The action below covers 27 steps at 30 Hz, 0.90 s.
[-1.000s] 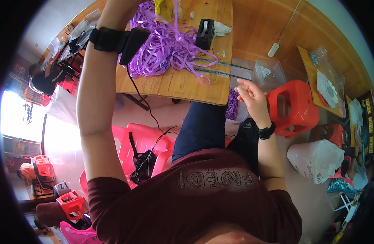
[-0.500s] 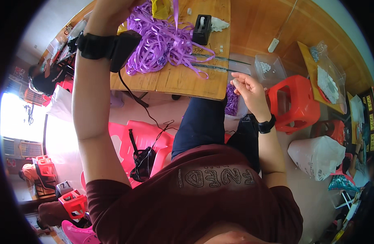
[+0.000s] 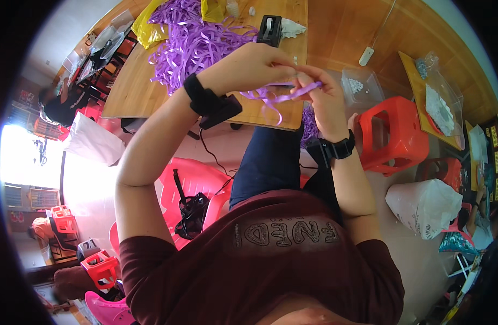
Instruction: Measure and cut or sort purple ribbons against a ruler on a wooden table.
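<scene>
While both hands are raised together over the near edge of the wooden worktop [image 3: 135, 92], they share one strip of purple ribbon [image 3: 284, 97]. The left hand [image 3: 254, 67] has its fingers curled and pinched down on the ribbon at the point where the two hands meet; the right hand [image 3: 325, 100] has its fingers closed on the same strip, which runs across them and ends just past the thumb. A loose loop of the ribbon hangs below the left wrist, beside a black wrist strap [image 3: 211, 103] with a small box on it and a cable trailing down. The right wrist wears a black watch [image 3: 341, 149].

Behind the hands, a big tangled heap of purple ribbon [image 3: 189, 43] lies on the worktop, with a yellow bag [image 3: 146, 30] at its far side and a black tape dispenser [image 3: 269, 30] near the far right. A clear plastic box [image 3: 360, 86] with small white pieces sits just beyond the right hand. A red plastic stool [image 3: 392, 138] stands on the floor to the person's right, near a white sack [image 3: 425, 206]. Below the left forearm sits a pink plastic chair [image 3: 186, 181].
</scene>
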Each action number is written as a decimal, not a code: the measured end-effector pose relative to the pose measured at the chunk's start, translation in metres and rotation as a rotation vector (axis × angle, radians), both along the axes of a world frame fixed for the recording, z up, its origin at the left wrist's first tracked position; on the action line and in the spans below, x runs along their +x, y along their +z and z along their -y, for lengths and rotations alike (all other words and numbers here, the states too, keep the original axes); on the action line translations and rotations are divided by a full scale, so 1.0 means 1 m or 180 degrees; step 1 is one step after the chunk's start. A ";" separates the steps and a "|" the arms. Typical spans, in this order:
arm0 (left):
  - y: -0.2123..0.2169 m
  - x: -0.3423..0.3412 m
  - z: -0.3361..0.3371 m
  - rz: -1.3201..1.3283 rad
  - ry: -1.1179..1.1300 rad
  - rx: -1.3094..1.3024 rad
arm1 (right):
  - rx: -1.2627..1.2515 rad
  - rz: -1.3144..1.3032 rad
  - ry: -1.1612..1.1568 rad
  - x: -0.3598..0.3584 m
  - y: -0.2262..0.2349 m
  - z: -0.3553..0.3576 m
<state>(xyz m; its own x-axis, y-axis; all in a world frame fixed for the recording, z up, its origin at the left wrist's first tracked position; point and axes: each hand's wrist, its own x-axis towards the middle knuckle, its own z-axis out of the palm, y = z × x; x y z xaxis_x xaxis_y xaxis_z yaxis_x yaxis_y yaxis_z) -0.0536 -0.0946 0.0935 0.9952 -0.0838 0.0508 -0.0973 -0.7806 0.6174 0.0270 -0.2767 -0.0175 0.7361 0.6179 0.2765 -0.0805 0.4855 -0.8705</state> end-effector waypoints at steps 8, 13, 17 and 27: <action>-0.109 -0.031 -0.067 0.0617 -0.0217 0.0848 | -0.0463 -0.0564 -0.0320 0.004 -0.032 0.026; -0.071 -0.029 -0.070 -0.0743 0.0697 -0.0870 | -0.0382 -0.0601 -0.0444 0.012 -0.056 0.036; -0.008 -0.020 -0.087 0.0520 0.0844 -0.1879 | -0.0484 -0.0511 -0.0332 0.011 -0.061 0.037; 0.087 -0.002 -0.128 0.2194 0.0516 -0.2597 | -0.0611 -0.0424 -0.0528 0.009 -0.064 0.047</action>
<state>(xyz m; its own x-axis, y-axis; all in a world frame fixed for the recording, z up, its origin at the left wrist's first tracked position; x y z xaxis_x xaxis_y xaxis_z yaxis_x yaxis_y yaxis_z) -0.0557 0.0331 0.1808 0.7271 0.3591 0.5851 -0.5554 -0.1935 0.8088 0.0356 -0.3238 -0.0815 0.8534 0.5178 0.0603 -0.1336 0.3289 -0.9349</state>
